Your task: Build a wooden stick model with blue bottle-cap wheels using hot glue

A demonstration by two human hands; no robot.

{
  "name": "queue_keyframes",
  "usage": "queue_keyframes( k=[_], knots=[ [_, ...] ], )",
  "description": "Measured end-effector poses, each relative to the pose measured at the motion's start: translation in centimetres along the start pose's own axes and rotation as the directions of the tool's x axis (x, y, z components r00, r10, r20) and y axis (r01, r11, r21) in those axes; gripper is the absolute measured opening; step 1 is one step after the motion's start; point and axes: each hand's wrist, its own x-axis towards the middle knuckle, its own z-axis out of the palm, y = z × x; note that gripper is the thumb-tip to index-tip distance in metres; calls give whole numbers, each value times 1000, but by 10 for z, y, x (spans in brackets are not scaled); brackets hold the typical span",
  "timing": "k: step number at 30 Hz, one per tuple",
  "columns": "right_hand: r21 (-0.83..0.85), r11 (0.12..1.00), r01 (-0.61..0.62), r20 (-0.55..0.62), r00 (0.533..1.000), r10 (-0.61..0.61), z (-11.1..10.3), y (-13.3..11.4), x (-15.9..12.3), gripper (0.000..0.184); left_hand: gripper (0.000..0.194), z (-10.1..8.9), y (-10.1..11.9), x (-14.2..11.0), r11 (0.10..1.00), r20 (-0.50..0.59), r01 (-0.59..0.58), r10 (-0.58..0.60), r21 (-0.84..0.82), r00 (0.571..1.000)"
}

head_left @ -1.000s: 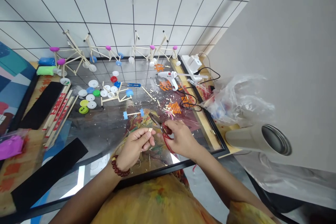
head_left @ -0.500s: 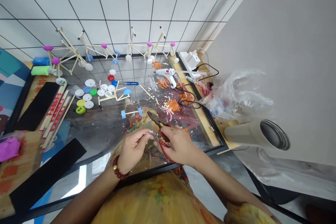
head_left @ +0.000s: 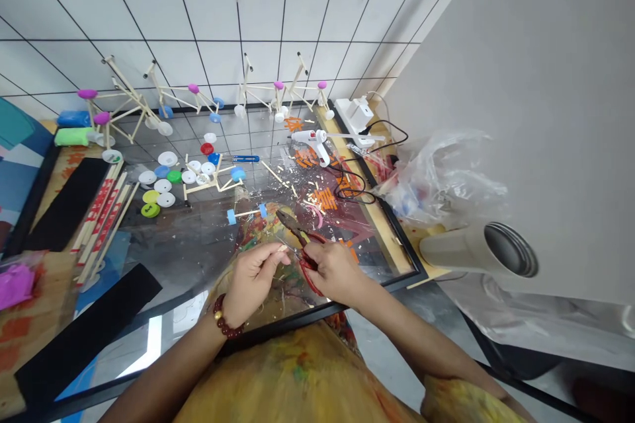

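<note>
My left hand (head_left: 255, 277), with a dark red bead bracelet (head_left: 224, 317) on its wrist, pinches a short wooden stick piece (head_left: 283, 248) between thumb and fingers. My right hand (head_left: 337, 271) grips red-handled cutting pliers (head_left: 305, 258), whose metal jaws (head_left: 288, 226) point up and to the left. Both hands are close together above a glass tabletop (head_left: 193, 264), over a colourful painted cloth (head_left: 262, 228). Wood chips lie scattered nearby.
A white glue gun (head_left: 312, 140) and a power strip (head_left: 354, 115) sit at the far right. Wooden stick models (head_left: 124, 102), plastic wheels and caps (head_left: 166, 175) lie ahead. Black foam strips (head_left: 86, 320), marked sticks (head_left: 102, 218), a plastic bag (head_left: 441, 178) and a grey flask (head_left: 479, 250) surround the hands.
My hands have come closer together, with the pliers' jaws now near the stick piece in my left fingers. The whole view has drifted slightly as my head moved.
</note>
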Motion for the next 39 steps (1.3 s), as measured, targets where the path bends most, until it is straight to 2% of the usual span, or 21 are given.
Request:
queue_keyframes(
  k=[4,7,10,12,14,16,20,24,26,28,30,31,32,33,34,35,37,39],
  knots=[
    [46,993,-111,-99,988,116,-6,5,3,21,20,2,-1,4,948,29,179,-177,-265,984],
    [230,965,-126,-149,975,163,-7,6,3,29,24,4,2,7,800,72,288,-295,-527,953],
    [516,850,-108,-107,976,189,-2,2,2,32,26,4,6,11,588,146,365,-386,-722,911],
    [634,764,-119,-77,973,215,4,-3,1,34,26,4,7,13,486,176,380,-413,-787,893],
    [706,697,-127,-57,970,234,12,-9,2,39,24,4,7,15,431,172,368,-429,-824,887],
    [764,635,-111,-43,974,222,21,-16,3,43,23,5,6,16,413,146,339,-433,-845,890],
    [854,518,-39,-81,975,207,34,-25,8,39,25,6,6,16,443,75,272,-412,-854,908],
    [916,402,-10,-142,927,346,28,-21,12,40,25,-1,4,12,573,-24,229,-400,-787,916],
    [921,390,-19,-149,906,396,18,-16,14,42,26,-8,2,9,637,-45,251,-410,-729,911],
    [912,410,-31,-147,906,396,8,-9,15,42,27,-16,1,7,699,-92,243,-404,-672,910],
    [894,447,-41,-129,930,343,0,-4,16,40,24,-24,3,6,825,-220,147,-310,-546,925],
    [882,470,-41,-116,946,302,-3,-3,16,40,21,-27,5,6,904,-274,82,-213,-420,938],
    [869,494,-40,-101,962,255,-4,-2,17,39,19,-30,9,7,966,-282,19,-94,-258,955],
    [855,517,-37,-82,975,207,-5,-2,18,38,18,-31,12,7,996,-227,-34,15,-83,974],
    [843,536,-34,-66,984,166,-6,-3,19,37,17,-31,15,7,995,-120,-75,83,67,989],
    [835,549,-30,-56,989,139,-6,-4,20,37,15,-30,18,7,981,9,-98,98,168,995],
    [835,550,-23,-61,989,134,-7,-4,22,36,22,-24,19,7,975,203,-44,-1,218,979],
    [853,521,-11,-102,977,189,-8,-1,23,38,30,-17,15,7,986,266,144,-162,83,950]
  ],
)
